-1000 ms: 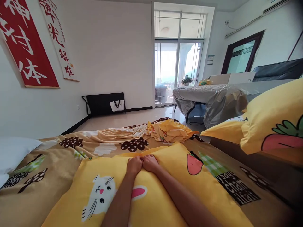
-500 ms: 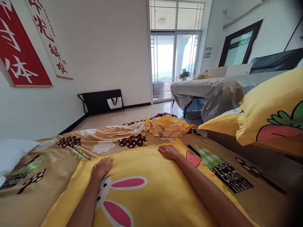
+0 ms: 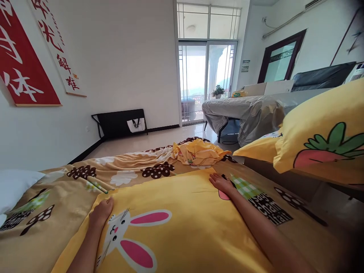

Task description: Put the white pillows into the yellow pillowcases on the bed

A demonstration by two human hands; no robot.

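A yellow pillow [image 3: 182, 212] with a printed white rabbit lies flat on the patterned blanket in front of me. Near its far left corner, my left hand [image 3: 101, 211] has its fingers curled closed on the pillow's edge; the fingertips are hidden. My right hand [image 3: 222, 183] rests on the far right corner with its fingers stretched out, partly covering a printed carrot. Both forearms reach across the pillow's sides.
Beneath is a brown patterned blanket [image 3: 28, 242]. A crumpled yellow cloth [image 3: 199, 152] lies beyond the pillow. On the right, more yellow pillows [image 3: 321, 129] are stacked near a plastic-covered table [image 3: 227, 106]. A white pillow [image 3: 17, 185] is at left. A folded black frame [image 3: 121, 123] leans on the wall.
My hands have moved apart on the pillow, the left to its left edge and the right to its right corner. The left fingers have curled, and the rabbit's face is uncovered.
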